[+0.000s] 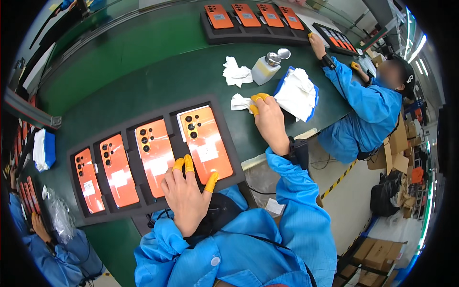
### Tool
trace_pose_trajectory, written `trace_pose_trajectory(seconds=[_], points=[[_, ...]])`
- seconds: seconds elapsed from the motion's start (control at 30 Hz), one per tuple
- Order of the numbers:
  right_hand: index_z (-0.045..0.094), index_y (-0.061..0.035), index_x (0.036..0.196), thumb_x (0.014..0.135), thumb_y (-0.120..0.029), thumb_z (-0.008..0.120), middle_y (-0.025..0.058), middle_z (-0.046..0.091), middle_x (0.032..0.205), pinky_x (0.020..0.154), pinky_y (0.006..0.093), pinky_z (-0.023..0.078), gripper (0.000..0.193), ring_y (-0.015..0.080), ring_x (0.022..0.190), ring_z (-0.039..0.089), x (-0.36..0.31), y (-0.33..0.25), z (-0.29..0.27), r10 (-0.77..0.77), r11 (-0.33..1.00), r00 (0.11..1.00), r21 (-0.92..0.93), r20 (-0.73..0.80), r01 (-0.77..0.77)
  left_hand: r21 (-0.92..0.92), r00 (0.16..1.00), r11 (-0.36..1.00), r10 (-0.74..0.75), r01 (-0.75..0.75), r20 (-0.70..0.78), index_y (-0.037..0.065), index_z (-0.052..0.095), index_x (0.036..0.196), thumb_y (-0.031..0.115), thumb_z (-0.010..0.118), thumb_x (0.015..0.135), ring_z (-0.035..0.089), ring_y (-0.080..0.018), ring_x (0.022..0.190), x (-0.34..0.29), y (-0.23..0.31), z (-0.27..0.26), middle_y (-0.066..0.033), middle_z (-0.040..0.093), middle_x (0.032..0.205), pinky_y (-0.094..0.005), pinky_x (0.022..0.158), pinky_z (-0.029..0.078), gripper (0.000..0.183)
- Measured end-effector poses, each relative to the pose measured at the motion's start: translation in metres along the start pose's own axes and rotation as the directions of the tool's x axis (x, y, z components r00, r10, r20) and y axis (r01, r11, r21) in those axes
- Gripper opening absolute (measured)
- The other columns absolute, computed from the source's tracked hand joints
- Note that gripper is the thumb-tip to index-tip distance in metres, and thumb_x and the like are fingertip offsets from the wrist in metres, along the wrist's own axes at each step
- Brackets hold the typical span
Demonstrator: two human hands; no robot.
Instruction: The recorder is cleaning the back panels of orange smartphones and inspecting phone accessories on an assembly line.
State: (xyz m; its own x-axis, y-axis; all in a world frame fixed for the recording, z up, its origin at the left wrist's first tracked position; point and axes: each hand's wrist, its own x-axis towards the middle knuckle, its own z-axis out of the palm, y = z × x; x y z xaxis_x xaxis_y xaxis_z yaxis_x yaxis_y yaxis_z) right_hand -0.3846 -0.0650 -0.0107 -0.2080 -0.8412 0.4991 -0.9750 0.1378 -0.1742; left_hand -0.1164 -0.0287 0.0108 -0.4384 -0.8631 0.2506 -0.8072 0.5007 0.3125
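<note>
Several orange smartphones lie back-up in a dark foam tray (pixel 224 126) in front of me, each in its own slot with a pale label on it. My left hand (pixel 186 198), with yellow finger cots, rests over the near edge, fingers apart. Its thumb touches the lower end of the rightmost phone (pixel 205 143); its other fingertips are between that one and the neighbouring phone (pixel 155 155). Beyond the tray's right end, my right hand (pixel 268 117) pinches a crumpled white wipe (pixel 240 102) above the green bench.
A pump bottle (pixel 265 69) with its lid up stands near another crumpled wipe (pixel 235 71) and a blue box of white wipes (pixel 299 95). Another phone tray (pixel 208 36) is at the far side. Co-workers in blue sit at right (pixel 368 95) and lower left (pixel 62 258).
</note>
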Motion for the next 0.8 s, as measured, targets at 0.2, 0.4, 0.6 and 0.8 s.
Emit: trace_pose_trajectory(seconds=[0.2, 0.4, 0.6, 0.8], points=[[0.054, -0.0005, 0.095, 0.073, 0.0, 0.065, 0.0163, 0.059, 0.087, 0.072, 0.0372, 0.048, 0.024, 0.034, 0.085, 0.058, 0.005, -0.018, -0.028, 0.077, 0.927, 0.994, 0.361, 0.075, -0.099, -0.144, 0.994, 0.987, 0.052, -0.066, -0.095, 0.003, 0.052, 0.124, 0.023, 0.074, 0.076, 0.046, -0.0286, 0.104, 0.007, 0.001, -0.011, -0.0129, 0.048, 0.121, -0.0413, 0.09, 0.033, 0.057], [0.054, -0.0019, 0.099, 0.078, -0.007, 0.071, 0.006, 0.061, 0.085, 0.069, 0.0263, 0.048, 0.028, 0.0103, 0.078, 0.059, -0.009, -0.078, -0.074, -0.23, 0.423, 0.883, 0.859, 0.409, -0.287, -0.954, 0.989, 0.265, -0.079, 0.138, 0.121, -0.001, 0.04, 0.128, 0.011, 0.072, 0.08, 0.054, -0.0199, 0.107, 0.025, -0.004, -0.015, -0.0133, 0.052, 0.12, -0.0305, 0.085, 0.046, 0.059], [0.053, 0.0002, 0.11, 0.076, 0.002, 0.07, 0.0057, 0.062, 0.097, 0.079, 0.0249, 0.05, 0.038, 0.0108, 0.091, 0.06, -0.009, -0.074, -0.075, -0.314, 0.279, 0.751, 0.813, 0.581, -0.511, -0.93, 0.922, 0.057, -0.166, 0.363, 0.349, -0.004, 0.061, 0.098, 0.006, 0.062, 0.088, 0.061, -0.0112, 0.083, 0.032, -0.014, -0.011, -0.008, 0.066, 0.091, -0.0229, 0.074, 0.048, 0.014], [0.057, 0.0028, 0.117, 0.077, 0.002, 0.07, 0.0088, 0.064, 0.109, 0.09, 0.0268, 0.047, 0.042, 0.0137, 0.1, 0.06, -0.015, -0.059, -0.069, -0.395, 0.173, 0.564, 0.662, 0.725, -0.729, -0.903, 0.893, -0.091, -0.138, 0.42, 0.429, -0.003, 0.062, 0.101, 0.009, 0.06, 0.09, 0.061, -0.01, 0.084, 0.035, -0.021, -0.006, -0.0087, 0.066, 0.095, -0.0219, 0.071, 0.049, 0.016]])
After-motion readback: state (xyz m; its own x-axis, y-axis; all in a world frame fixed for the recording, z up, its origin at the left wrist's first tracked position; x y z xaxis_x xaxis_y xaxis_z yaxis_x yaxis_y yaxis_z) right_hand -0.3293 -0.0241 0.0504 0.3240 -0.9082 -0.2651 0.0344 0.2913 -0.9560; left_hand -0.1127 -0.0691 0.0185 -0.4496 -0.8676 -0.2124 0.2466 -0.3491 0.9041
